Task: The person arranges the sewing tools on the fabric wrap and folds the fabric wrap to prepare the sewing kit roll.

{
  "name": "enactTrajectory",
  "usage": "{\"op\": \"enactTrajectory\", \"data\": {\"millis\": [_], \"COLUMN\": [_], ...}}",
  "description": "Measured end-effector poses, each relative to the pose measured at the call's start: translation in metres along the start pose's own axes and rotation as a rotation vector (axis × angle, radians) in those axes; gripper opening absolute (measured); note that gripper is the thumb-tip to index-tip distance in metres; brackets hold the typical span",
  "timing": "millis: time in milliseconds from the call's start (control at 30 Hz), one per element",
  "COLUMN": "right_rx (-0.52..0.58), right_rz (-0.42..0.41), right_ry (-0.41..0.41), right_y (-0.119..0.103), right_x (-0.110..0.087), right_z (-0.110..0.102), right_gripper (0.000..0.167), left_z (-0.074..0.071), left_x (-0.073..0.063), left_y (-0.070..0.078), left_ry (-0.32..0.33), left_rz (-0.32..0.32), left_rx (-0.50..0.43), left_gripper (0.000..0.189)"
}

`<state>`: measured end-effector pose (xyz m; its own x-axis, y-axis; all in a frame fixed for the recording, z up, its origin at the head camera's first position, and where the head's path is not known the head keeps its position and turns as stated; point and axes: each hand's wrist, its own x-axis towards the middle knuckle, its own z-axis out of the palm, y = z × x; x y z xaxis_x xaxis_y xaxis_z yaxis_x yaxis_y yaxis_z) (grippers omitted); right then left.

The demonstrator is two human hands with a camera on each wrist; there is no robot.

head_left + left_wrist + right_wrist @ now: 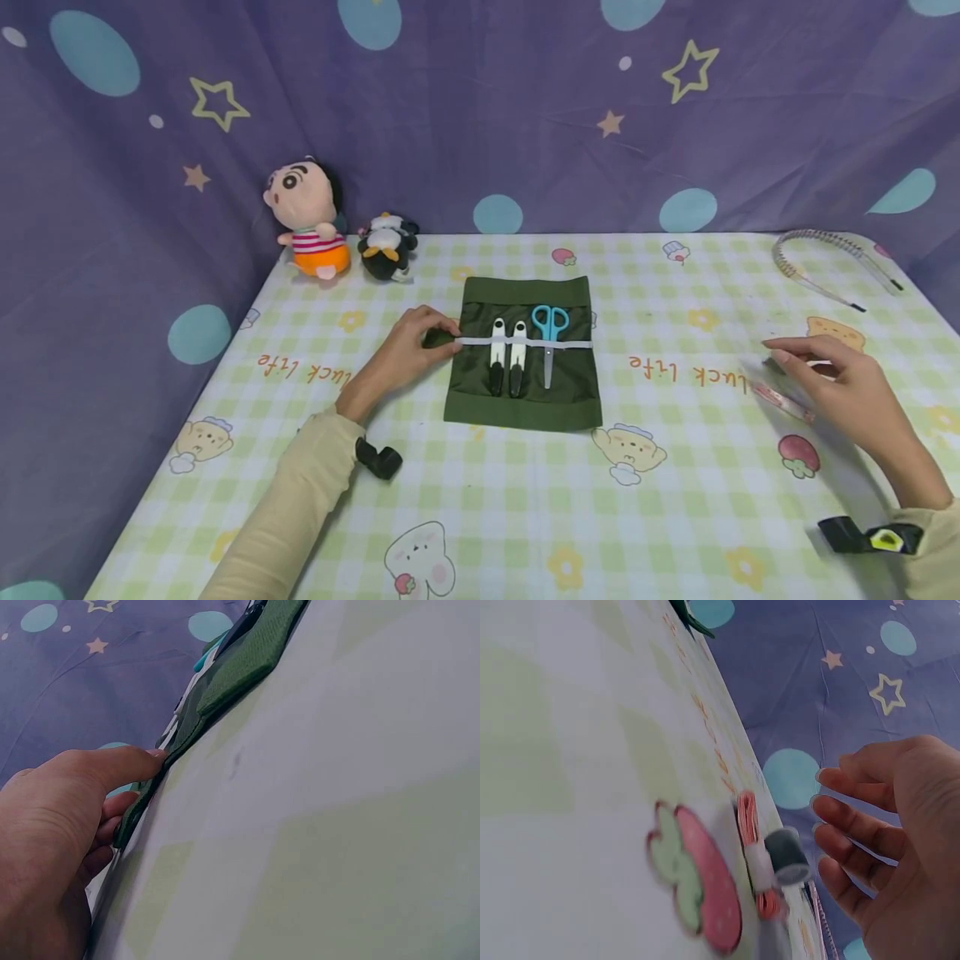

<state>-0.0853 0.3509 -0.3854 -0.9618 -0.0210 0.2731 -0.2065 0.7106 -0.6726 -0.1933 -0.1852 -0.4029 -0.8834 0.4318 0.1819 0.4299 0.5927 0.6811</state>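
Note:
A dark green fabric tool pouch [570, 412] lies flat on the table. Its white elastic strap [577, 343] crosses two white-and-black slim tools [498, 354] [518, 358] and scissors with blue handles [551, 321]. At the pouch's left edge, my left hand [408, 346] pinches the fabric between thumb and fingers; the left wrist view shows the thumb on the green edge [187, 724]. Far to the right, my right hand [847, 383] hovers with loosely bent fingers, holding nothing. Close by it are a pink thread skein [747, 817] with a white band and a small dark spool [786, 855].
Two plush toys, a doll in orange shorts [318, 225] and a penguin [386, 247], sit at the back left. A curved, spiral-wrapped cord-like band [798, 242] lies at the back right. A checked cloth [525, 508] covers the table, and a purple curtain [450, 108] hangs behind.

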Motion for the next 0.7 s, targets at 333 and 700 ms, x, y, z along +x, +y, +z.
{"op": "enactTrajectory", "data": {"millis": [333, 700], "right_rx": [-0.052, -0.083], "right_rz": [0.128, 0.166], "right_ry": [0.007, 0.005], "right_y": [0.017, 0.03], "right_x": [-0.03, -0.047], "right_z": [-0.005, -0.009], "right_gripper": [0.03, 0.026], "left_z": [-0.001, 0.0], "left_x": [0.0, 0.0], "left_y": [0.0, 0.001], "left_ry": [-0.003, -0.002], "left_rz": [-0.002, -0.002], "left_rx": [-0.002, 0.006], "left_gripper": [0.014, 0.014]}}
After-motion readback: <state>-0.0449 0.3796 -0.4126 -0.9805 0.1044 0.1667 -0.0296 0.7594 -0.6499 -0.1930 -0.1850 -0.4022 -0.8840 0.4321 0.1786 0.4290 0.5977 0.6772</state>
